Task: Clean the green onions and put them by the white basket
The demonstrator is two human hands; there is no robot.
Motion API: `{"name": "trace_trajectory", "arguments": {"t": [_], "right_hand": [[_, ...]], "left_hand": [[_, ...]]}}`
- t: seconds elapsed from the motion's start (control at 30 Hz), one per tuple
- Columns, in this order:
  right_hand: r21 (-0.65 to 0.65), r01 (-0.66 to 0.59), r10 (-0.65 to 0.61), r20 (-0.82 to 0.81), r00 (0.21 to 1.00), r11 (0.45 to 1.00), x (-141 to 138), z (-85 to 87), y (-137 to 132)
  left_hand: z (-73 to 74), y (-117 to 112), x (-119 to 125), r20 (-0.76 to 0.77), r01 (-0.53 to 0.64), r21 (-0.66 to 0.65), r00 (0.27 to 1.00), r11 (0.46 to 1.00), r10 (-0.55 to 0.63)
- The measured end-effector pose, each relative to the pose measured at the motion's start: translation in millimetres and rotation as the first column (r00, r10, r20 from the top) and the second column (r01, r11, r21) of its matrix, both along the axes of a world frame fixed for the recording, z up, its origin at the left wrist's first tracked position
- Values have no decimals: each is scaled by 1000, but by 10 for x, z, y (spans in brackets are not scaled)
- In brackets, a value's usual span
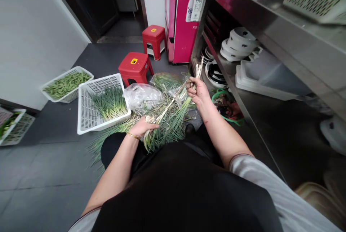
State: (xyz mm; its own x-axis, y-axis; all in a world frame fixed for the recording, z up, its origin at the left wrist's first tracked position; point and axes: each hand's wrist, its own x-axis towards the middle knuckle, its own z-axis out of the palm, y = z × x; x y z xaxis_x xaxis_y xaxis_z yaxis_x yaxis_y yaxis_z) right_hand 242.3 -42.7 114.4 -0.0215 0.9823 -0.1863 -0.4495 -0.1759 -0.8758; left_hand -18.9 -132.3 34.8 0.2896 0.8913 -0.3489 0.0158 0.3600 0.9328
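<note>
My right hand (198,90) is closed around a small bunch of thin green onions (185,111), their pale root ends pointing up and the green tops hanging down. Lower and to the left, my left hand (143,127) grips more green onions with dry, brownish stalks. Beneath both hands lies a heap of loose green tops and withered stalks (170,127). Beside the heap, a white basket (89,96) holds a neat bundle of green onions (110,104). A clear plastic bag (142,96) touches the basket's right side.
Two red stools (135,66) stand beyond the heap. At the left is a white basket of green pods (67,84), with another basket (18,131) at the edge. A steel shelf (270,22) with stacked dishes runs along the right, a green-rimmed basket (229,121) beside it.
</note>
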Motion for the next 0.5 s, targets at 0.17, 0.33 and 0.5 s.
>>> {"name": "trace_trajectory", "arguments": {"t": [0.17,0.33,0.5], "right_hand": [[101,123,-125,14,992,987,181,-1,112],[-21,-75,76,462,884,997,81,-282,78],[-137,-328,356,340,871,935,-451,-469,-287]], "left_hand": [[18,-12,-101,-38,1,12,999,1000,0],[-44,-43,-152,-57,-97,-13,994,995,96],[-55,-12,-76,-87,-87,22,992,996,89]]}}
